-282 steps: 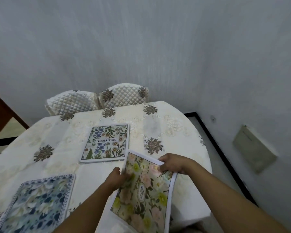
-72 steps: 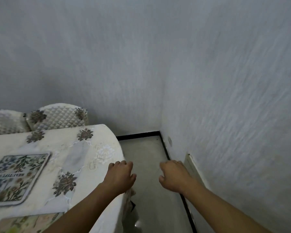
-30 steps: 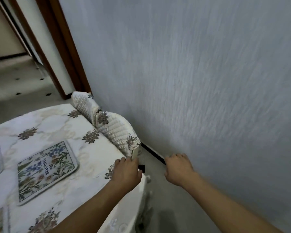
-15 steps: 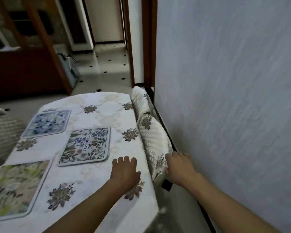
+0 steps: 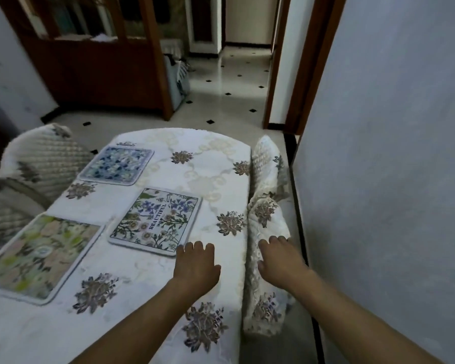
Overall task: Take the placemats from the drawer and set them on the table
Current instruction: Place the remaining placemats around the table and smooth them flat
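Textured grey wall (image 5: 392, 153), diamond-tiled floor (image 5: 237, 82)

Three placemats (image 5: 156, 219), one table (image 5: 210, 153), four chairs (image 5: 265, 164).

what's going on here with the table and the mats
A person is setting placemats on a cloth-covered table. Three lie flat on it: a blue floral mat at the far end, a "BEAUTIFUL" mat in the middle, and a green and pink mat nearest. Both hands are empty: the left hand hovers over the table's edge by the "BEAUTIFUL" mat, the right hand over a quilted chair back beside the wall.
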### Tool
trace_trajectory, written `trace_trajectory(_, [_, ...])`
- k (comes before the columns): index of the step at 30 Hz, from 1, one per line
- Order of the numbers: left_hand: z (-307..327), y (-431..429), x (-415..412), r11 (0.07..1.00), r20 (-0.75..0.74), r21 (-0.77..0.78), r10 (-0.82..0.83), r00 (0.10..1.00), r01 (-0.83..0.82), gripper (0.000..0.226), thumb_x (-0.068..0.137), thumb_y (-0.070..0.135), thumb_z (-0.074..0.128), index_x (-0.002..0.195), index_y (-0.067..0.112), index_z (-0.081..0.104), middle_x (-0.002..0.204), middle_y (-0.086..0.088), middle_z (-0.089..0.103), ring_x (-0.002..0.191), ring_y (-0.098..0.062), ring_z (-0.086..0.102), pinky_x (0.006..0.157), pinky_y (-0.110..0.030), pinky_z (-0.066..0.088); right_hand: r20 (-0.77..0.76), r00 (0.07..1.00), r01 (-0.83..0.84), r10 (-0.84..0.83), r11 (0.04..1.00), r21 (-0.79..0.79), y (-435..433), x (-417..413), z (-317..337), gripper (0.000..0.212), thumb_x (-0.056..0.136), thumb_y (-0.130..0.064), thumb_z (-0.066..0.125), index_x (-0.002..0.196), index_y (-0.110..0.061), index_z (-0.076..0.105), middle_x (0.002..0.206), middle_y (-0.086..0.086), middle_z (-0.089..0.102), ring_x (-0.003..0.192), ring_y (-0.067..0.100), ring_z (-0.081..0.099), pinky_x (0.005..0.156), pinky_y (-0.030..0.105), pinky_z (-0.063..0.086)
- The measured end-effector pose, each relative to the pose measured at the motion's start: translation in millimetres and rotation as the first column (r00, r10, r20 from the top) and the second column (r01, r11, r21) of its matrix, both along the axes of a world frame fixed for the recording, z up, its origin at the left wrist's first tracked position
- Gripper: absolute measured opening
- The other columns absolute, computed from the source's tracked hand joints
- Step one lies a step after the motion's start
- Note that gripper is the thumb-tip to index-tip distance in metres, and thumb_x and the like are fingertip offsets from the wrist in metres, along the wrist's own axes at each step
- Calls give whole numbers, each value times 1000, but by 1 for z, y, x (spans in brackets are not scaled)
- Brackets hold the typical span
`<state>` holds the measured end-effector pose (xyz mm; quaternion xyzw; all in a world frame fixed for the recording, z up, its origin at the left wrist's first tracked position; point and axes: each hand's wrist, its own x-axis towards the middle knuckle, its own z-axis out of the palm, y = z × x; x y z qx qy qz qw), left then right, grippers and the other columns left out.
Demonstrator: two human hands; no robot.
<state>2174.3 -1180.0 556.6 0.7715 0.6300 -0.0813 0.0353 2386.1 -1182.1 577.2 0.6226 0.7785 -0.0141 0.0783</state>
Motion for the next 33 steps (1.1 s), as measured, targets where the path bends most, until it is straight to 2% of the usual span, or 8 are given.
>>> trace_trajectory(7, [-17, 14, 13, 926, -47, -44, 374, 926, -376, 50, 91, 52, 43, 128, 17, 45, 129, -10, 52, 120, -33, 46, 102, -46, 30, -28, 953, -300, 300, 954, 5, 86, 19, -17, 37, 86, -32, 52, 118, -16, 51, 118, 13, 58, 112, 33, 52, 96, 44, 37])
trace_trajectory(11, [-8, 7, 32, 817, -61, -33, 573, 817, -575, 55, 91, 55, 42, 131, 18, 45, 126, -9, 55, 116, -31, 50, 99, -44, 36, -54, 886, -460, 461, 887, 22, 132, 37, -16, 36, 84, -32, 53, 117, -17, 53, 114, 10, 60, 109, 32, 54, 94, 42, 39])
trace_trajectory(15, [10, -2, 40, 736, -69, 13, 676, 734, -677, 51, 91, 54, 44, 124, 17, 49, 118, -8, 58, 110, -31, 53, 94, -43, 39, -63, 835, -545, 547, 837, 41, 166, 37, -13, 30, 87, -32, 48, 113, -18, 54, 111, 7, 60, 106, 29, 55, 89, 38, 38])
trace_trajectory(17, [19, -12, 41, 650, -76, 10, 758, 647, -760, 49, 91, 54, 43, 123, 17, 48, 118, -9, 57, 109, -31, 53, 92, -44, 39, -62, 774, -629, 630, 777, 40, 181, 22, -13, 29, 88, -33, 46, 112, -17, 54, 110, 7, 60, 105, 29, 54, 88, 38, 37])
trace_trajectory(19, [22, -15, 40, 626, -73, 12, 778, 624, -780, 48, 91, 53, 43, 122, 16, 48, 118, -10, 56, 108, -32, 52, 92, -44, 38, -42, 761, -646, 647, 762, 37, 190, 13, -13, 30, 88, -35, 48, 111, -17, 52, 109, 7, 59, 104, 29, 54, 87, 38, 37])
trace_trajectory(22, [18, -25, 29, 525, -66, 12, 850, 523, -851, 46, 91, 51, 42, 121, 16, 48, 118, -10, 55, 109, -32, 51, 92, -43, 38, -31, 692, -721, 721, 693, 30, 201, -19, -14, 32, 87, -36, 48, 111, -17, 52, 110, 7, 60, 104, 28, 54, 87, 38, 38])
trace_trajectory(27, [2, -13, 6, 443, -54, 1, 895, 443, -896, 46, 91, 50, 43, 122, 16, 48, 121, -10, 55, 111, -32, 49, 94, -44, 35, 9, 635, -772, 772, 635, 12, 219, -56, -21, 28, 87, -34, 48, 109, -17, 53, 109, 7, 61, 102, 29, 56, 87, 38, 39])
trace_trajectory(33, [-21, 37, -20, 454, -11, 6, 891, 454, -891, 46, 91, 49, 44, 122, 16, 50, 119, -9, 57, 112, -31, 51, 96, -43, 35, 49, 653, -756, 756, 654, -24, 265, -72, -38, 25, 84, -28, 49, 106, -16, 54, 107, 7, 61, 99, 29, 56, 83, 38, 38])
